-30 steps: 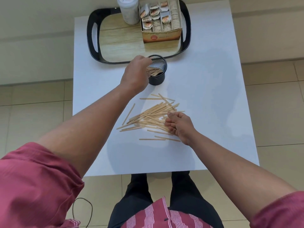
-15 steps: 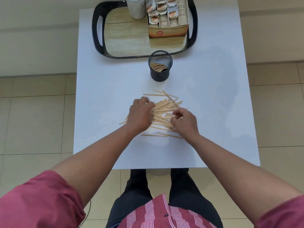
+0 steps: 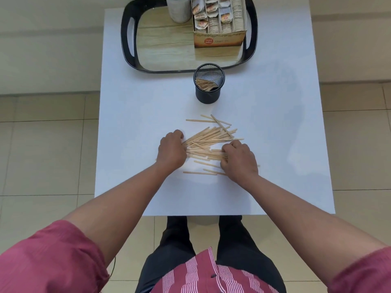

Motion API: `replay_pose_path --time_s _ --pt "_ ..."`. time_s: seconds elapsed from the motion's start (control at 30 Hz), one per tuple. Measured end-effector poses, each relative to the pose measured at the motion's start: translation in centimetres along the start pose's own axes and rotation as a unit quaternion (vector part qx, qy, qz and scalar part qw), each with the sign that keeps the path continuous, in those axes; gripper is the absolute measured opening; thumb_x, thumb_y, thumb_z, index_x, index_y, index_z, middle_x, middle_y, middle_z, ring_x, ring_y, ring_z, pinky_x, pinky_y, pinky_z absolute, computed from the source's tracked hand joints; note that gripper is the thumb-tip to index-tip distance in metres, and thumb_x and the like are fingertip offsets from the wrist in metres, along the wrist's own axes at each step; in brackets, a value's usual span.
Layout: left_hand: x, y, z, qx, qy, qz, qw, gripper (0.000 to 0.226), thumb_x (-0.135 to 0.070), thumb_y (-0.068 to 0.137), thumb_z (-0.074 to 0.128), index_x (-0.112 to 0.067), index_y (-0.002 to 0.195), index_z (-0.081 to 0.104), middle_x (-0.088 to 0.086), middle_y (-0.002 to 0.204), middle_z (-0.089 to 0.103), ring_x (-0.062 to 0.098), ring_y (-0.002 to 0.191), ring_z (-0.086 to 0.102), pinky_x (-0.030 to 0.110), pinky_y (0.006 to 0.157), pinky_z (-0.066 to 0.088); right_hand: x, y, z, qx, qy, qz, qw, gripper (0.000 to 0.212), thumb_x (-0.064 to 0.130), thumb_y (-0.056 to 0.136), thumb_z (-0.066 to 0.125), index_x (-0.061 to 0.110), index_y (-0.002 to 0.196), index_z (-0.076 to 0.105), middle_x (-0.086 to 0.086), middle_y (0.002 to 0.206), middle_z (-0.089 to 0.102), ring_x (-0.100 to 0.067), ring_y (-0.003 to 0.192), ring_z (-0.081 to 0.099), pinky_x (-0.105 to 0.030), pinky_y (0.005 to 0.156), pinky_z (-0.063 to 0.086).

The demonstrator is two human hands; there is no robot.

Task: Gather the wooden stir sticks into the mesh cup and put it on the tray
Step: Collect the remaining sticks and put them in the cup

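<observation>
At the bottom of the frame we see our red sleeves and both forearms reaching up toward the centre, over a white desk [image 3: 135, 127]. Just left of centre, our left hand [image 3: 171, 152] rests knuckles-up at the left end of the scattered wooden stir sticks [image 3: 208, 140], its fingers curled under so we cannot tell whether they pinch any. Just right of centre, our right hand [image 3: 239, 159] sits on the pile's right end, fingers bent down onto several sticks, though a firm grip is not clear. The hands bracket the pile from either side, which we judge is meant to sweep the loose sticks into one bundle that can be lifted together. A few strays lie apart, below and above the main heap. Farther up, above centre, the black mesh cup [image 3: 208, 95] stands upright on the desk, already holding some sticks, near enough to drop handfuls in. Just beyond it, at the top of the frame, lies the black-rimmed tray [image 3: 127, 41], carrying a cardboard box of sachets [image 3: 220, 40] and a pale jar [image 3: 178, 11], with bare wood-look space where the cup could go.
</observation>
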State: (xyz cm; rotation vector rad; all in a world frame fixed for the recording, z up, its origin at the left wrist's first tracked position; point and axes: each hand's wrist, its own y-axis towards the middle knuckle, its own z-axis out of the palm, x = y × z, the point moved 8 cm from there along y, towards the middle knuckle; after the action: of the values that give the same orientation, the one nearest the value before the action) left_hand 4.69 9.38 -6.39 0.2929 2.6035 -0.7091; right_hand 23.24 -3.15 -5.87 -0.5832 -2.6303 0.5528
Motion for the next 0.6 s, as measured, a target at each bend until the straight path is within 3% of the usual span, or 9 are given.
replay_pose_path --time_s 0.13,0.27,0.43,0.6 --pt "-0.5 0.1 0.1 0.012 0.003 0.031 0.999 0.012 -0.008 0.086 0.063 -0.014 0.097 0.060 0.006 0.097 0.062 0.029 0.091 0.058 0.044 0.079 0.051 0.3 0.1 -0.3 -0.011 -0.019 -0.023 0.999 0.026 0.013 0.093 0.051 0.015 0.116 0.063 -0.005 0.120 0.060 -0.032 0.106 0.053 -0.040 0.086 0.045" --pt "-0.7 0.3 -0.2 0.017 0.017 0.056 0.998 0.014 -0.003 0.084 0.055 -0.014 0.088 0.061 0.003 0.089 0.060 0.027 0.085 0.058 0.041 0.070 0.050 0.3 0.2 -0.5 -0.022 -0.030 -0.050 0.998 0.021 0.013 0.096 0.051 0.015 0.110 0.066 -0.006 0.112 0.063 -0.033 0.103 0.054 -0.041 0.084 0.044" --pt "-0.8 0.2 -1.5 -0.009 0.037 0.091 0.995 0.017 -0.004 0.087 0.051 -0.016 0.088 0.063 -0.001 0.091 0.055 0.025 0.086 0.054 0.036 0.069 0.043 0.0 -0.1 -0.8 -0.035 -0.013 -0.072 0.997 0.017 0.011 0.094 0.054 0.012 0.102 0.069 -0.008 0.101 0.066 -0.035 0.095 0.057 -0.043 0.081 0.045" --pt "-3.2 -2.1 -1.2 -0.030 0.078 0.170 0.982 0.019 -0.002 0.089 0.051 -0.015 0.094 0.064 0.003 0.096 0.056 0.030 0.087 0.051 0.041 0.069 0.046 -1.0 -0.6 -1.3 -0.056 -0.014 -0.051 0.997 0.013 0.015 0.088 0.058 0.015 0.097 0.067 -0.005 0.096 0.065 -0.034 0.093 0.057 -0.040 0.072 0.044"
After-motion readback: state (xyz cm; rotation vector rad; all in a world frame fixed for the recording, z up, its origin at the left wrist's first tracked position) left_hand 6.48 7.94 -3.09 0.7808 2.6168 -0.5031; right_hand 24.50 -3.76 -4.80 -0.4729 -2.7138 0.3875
